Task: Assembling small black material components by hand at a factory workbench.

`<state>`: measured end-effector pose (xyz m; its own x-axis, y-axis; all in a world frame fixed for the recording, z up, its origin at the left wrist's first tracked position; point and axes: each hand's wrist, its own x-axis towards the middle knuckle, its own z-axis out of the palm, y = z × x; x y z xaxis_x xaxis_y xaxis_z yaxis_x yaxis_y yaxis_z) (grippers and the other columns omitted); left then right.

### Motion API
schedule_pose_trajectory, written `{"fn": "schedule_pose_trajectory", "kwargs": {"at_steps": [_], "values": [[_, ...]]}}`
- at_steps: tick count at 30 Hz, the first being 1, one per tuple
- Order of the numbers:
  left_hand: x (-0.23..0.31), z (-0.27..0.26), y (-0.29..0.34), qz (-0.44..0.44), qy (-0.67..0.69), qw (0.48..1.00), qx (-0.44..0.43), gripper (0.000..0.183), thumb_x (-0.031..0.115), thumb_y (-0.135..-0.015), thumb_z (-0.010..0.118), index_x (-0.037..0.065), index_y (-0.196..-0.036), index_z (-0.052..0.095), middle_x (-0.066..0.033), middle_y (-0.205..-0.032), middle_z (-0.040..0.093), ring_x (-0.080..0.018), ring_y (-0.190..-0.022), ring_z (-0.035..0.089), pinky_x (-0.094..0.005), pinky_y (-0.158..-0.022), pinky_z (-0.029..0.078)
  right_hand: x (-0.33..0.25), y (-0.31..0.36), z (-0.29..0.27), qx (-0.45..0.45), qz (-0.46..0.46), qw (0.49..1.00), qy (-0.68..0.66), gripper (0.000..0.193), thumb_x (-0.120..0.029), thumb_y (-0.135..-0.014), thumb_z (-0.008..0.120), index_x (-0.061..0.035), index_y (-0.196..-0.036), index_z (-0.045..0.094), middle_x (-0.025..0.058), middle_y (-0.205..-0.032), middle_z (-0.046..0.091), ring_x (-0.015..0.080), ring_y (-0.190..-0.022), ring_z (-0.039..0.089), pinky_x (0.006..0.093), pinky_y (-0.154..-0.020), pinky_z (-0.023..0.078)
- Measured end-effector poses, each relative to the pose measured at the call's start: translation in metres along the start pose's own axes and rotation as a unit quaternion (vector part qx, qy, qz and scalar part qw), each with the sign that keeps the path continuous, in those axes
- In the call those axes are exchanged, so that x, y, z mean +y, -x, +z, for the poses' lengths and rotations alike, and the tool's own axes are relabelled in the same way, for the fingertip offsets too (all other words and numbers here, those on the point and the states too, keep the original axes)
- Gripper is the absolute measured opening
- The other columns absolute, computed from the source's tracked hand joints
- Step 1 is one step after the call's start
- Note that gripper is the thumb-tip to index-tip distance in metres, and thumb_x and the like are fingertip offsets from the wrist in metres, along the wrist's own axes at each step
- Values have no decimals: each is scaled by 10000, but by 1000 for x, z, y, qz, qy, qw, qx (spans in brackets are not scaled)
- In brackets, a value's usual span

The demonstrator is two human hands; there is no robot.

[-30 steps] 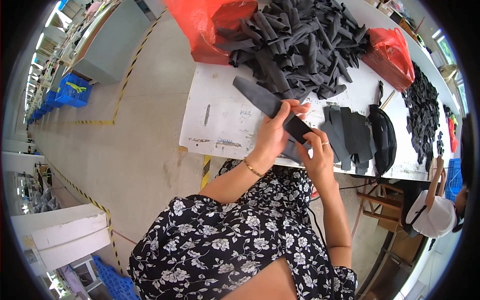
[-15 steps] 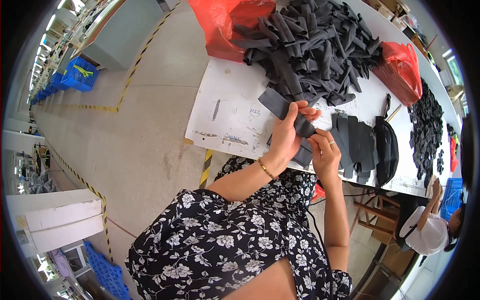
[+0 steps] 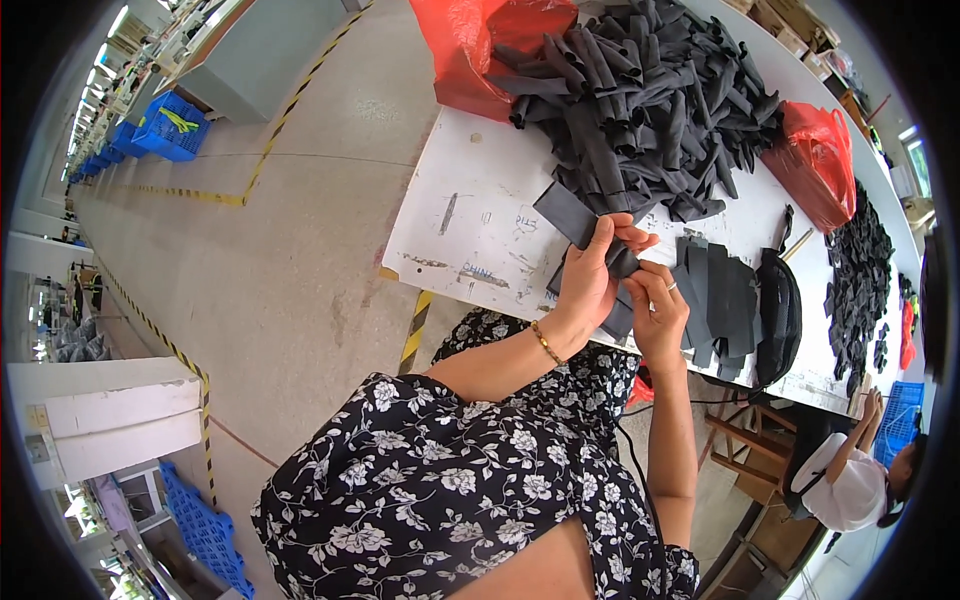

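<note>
Both hands are at the near edge of a white table (image 3: 430, 225). My left hand (image 3: 588, 280) grips a black fabric strip (image 3: 565, 213), thumb on top, its flat end sticking out toward the upper left. The strip's other end is bent over at the fingers of my right hand (image 3: 657, 315), which pinch it. Beneath my hands more black strips (image 3: 618, 322) lie at the table edge, partly hidden. Farther back is a large heap of curled black strips (image 3: 650, 110). To the right of my hands, flattened strips (image 3: 722, 300) lie overlapped in a stack.
Red plastic bags (image 3: 465, 60) (image 3: 815, 165) flank the heap. A black pouch (image 3: 777, 325) lies right of the stack. Beyond it spreads another heap of dark pieces (image 3: 860, 280). A person in white (image 3: 845, 485) sits at the far right. Blue crates (image 3: 170, 128) stand on the left floor.
The strip's end by my right hand is bent over more tightly, and less of it shows between my hands. The whole view has shifted slightly.
</note>
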<state>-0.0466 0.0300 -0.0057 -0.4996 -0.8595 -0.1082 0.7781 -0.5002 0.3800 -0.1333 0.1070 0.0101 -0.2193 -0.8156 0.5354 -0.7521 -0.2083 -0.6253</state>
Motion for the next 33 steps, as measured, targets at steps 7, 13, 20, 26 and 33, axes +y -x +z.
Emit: {"fn": "schedule_pose_trajectory", "kwargs": {"at_steps": [7,13,20,26,33], "values": [[8,-4,-5,19,-7,999,-35,373,334,-1002,470,-15,-1112,542,-147,-968,659,-323,-1040,633,-421,-970,475,-6,5,-2,-2,141,983,-114,167,-122,-876,667,34,-913,621,100,-971,636,191,-803,625,279,-726,483],[22,-7,-15,46,-89,991,-83,400,376,-1000,442,19,-1140,557,-148,-1065,663,-310,-1154,577,-467,-1046,410,-6,3,13,142,277,925,-219,165,-101,-861,711,12,-912,601,19,-938,566,87,-800,551,234,-725,458],[33,-12,-14,-11,-106,982,-153,473,415,-942,555,61,-1255,549,-129,-1227,599,-230,-1224,506,-431,-1004,439,-13,-6,13,116,301,910,-259,135,-101,-866,703,13,-896,637,45,-855,649,108,-757,585,258,-689,473],[70,-49,-12,60,-113,990,-51,178,120,-845,723,11,-973,662,-149,-874,693,-318,-821,688,-457,-851,549,-20,-7,6,132,62,985,-95,155,40,-726,763,-13,-839,672,69,-816,632,152,-718,592,259,-638,474],[88,-40,-7,36,-102,990,-94,163,114,-872,688,-11,-972,658,-174,-922,696,-339,-868,688,-475,-863,550,-19,-3,6,117,76,979,-148,134,64,-734,749,6,-832,678,50,-768,620,130,-694,572,254,-589,446]]}}
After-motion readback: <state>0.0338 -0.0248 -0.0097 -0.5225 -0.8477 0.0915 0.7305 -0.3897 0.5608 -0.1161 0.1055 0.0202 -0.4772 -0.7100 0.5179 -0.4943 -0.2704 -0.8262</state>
